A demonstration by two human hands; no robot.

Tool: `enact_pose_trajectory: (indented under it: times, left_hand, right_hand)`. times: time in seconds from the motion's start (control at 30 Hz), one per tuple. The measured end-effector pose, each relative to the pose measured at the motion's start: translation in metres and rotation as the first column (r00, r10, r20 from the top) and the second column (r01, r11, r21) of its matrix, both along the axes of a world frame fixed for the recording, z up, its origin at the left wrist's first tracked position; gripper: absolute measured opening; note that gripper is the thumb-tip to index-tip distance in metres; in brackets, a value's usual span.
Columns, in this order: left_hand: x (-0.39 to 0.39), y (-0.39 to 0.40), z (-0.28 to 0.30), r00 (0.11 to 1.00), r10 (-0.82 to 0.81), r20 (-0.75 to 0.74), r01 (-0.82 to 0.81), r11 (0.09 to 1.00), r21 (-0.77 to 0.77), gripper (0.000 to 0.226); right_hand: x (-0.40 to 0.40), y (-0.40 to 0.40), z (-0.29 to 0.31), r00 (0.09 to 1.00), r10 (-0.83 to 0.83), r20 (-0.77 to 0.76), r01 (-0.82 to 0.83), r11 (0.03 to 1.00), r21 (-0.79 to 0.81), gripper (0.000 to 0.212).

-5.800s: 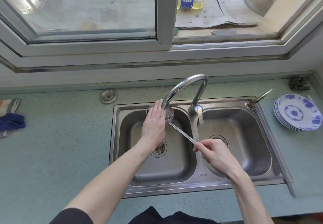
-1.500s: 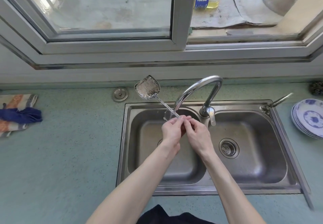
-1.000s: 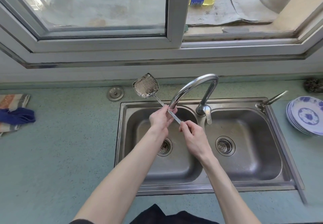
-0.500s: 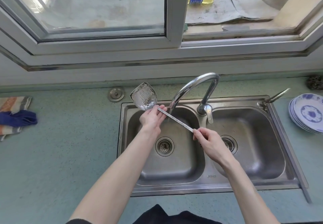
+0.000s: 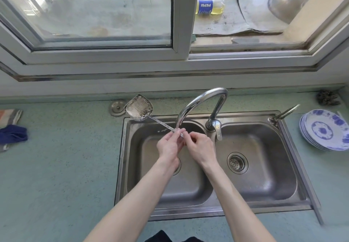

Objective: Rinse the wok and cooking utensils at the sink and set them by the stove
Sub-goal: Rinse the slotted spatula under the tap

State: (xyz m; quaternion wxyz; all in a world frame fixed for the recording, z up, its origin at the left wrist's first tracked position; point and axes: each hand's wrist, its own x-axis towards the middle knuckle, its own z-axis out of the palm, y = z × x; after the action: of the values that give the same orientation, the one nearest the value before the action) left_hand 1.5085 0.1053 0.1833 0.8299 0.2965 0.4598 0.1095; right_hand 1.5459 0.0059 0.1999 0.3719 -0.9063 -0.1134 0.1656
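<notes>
A spatula (image 5: 139, 109) handle is being pinched by both hands (image 5: 186, 143) under the tap (image 5: 200, 106); slow, full-length rubbing is being advised.

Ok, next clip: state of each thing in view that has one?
Spatula: held by its handle over the left basin, blade tilted up past the sink edge.
Left hand: grip on the handle.
Right hand: pinching the handle.
Faucet: spout over the left basin; flow not discernible.
Window: right side open.
Plates: stacked.
Bottle: lying down.

Shiny metal spatula (image 5: 138, 107), brushed steel sink (image 5: 264, 183)
</notes>
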Motion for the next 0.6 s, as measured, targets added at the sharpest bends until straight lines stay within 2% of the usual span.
enact_pose_trajectory:
  times: [0.07,0.17,0.33,0.5,0.6]
  left_hand:
    - [0.0,0.006,-0.001,1.0,-0.014,0.01,0.014,1.0,0.002,0.005]
    - [0.007,0.024,-0.002,1.0,0.016,-0.025,-0.015,1.0,0.009,0.016]
    - [0.017,0.037,-0.003,1.0,0.012,-0.029,-0.011,1.0,0.009,0.01]
    - [0.025,0.055,-0.002,0.993,0.116,-0.034,-0.117,0.993,-0.019,0.023]
    - [0.025,0.064,-0.004,0.996,0.064,-0.068,-0.062,0.998,0.03,0.023]
  right_hand:
    - [-0.004,-0.002,-0.001,1.0,-0.014,-0.018,0.014,1.0,0.02,0.053]
    - [-0.007,-0.008,-0.002,0.999,-0.031,-0.033,0.032,0.999,0.037,0.051]
    - [-0.009,-0.019,0.004,0.999,-0.037,-0.018,0.037,0.998,0.051,0.052]
    - [-0.01,-0.042,0.013,0.999,-0.051,-0.003,0.051,0.998,0.026,0.053]
    - [-0.014,-0.061,0.016,0.999,-0.051,-0.009,0.052,0.998,0.03,0.056]
